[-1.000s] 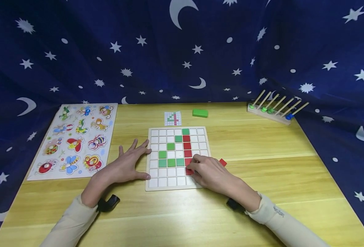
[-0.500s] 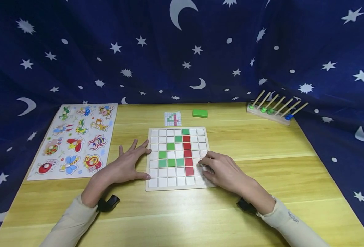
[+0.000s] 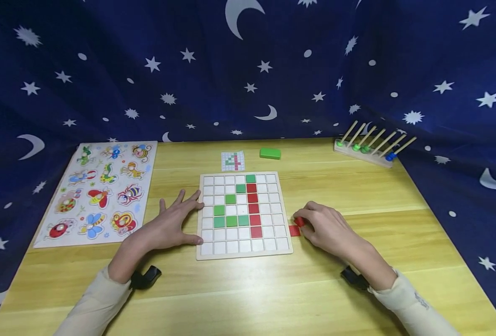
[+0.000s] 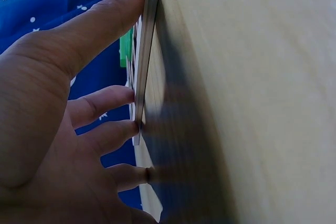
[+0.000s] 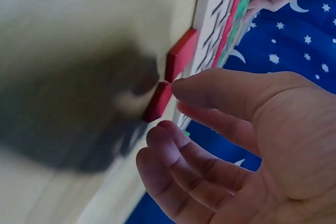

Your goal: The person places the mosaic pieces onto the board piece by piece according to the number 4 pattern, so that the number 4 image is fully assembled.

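Note:
A white grid board (image 3: 220, 234) lies on the table, with green tiles (image 3: 230, 199) in a stepped shape and a column of red tiles (image 3: 253, 198). My left hand (image 3: 166, 226) is spread at its left side; in the left wrist view the thumb and fingertips touch the board's edge (image 4: 148, 40). Right of the board, my right hand (image 3: 328, 228) pinches a tilted red tile (image 3: 299, 221) between thumb and index finger. Another red tile (image 3: 294, 231) lies flat by the board's right edge, also visible in the right wrist view.
Behind the board lie a small pattern card (image 3: 233, 161) and a green block (image 3: 270, 153). An insect peg puzzle (image 3: 145, 196) lies on the left. A peg rack (image 3: 363, 154) with beads stands at the back right, before a starry blue curtain (image 3: 214, 70).
My right hand has moved from the red column out to the right of the board and now pinches a red tile. The red tile set low in the column stays there. My left hand stays put.

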{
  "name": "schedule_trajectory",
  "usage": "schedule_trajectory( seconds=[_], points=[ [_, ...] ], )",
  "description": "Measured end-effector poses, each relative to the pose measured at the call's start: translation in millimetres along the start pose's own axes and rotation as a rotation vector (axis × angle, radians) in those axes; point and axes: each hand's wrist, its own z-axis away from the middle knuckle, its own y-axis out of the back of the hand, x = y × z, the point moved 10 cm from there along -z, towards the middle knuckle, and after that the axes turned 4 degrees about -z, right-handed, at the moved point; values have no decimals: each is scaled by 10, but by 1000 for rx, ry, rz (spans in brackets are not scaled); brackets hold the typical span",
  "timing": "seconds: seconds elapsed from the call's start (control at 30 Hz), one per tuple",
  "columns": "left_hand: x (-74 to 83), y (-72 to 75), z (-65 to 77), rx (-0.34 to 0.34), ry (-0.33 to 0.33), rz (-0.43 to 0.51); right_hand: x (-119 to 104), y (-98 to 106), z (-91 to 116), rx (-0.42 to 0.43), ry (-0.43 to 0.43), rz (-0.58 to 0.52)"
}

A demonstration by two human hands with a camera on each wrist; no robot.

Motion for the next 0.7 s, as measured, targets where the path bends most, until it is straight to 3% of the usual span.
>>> schedule_trajectory(
  seconds=[0.33, 0.7],
  points=[
    [-6, -2, -7, 1, -7, 3, 100, -51, -18, -22, -10, -11],
    [-9, 1, -4, -2, -1, 5, 10, 101, -1, 74, 26, -10]
  ],
)
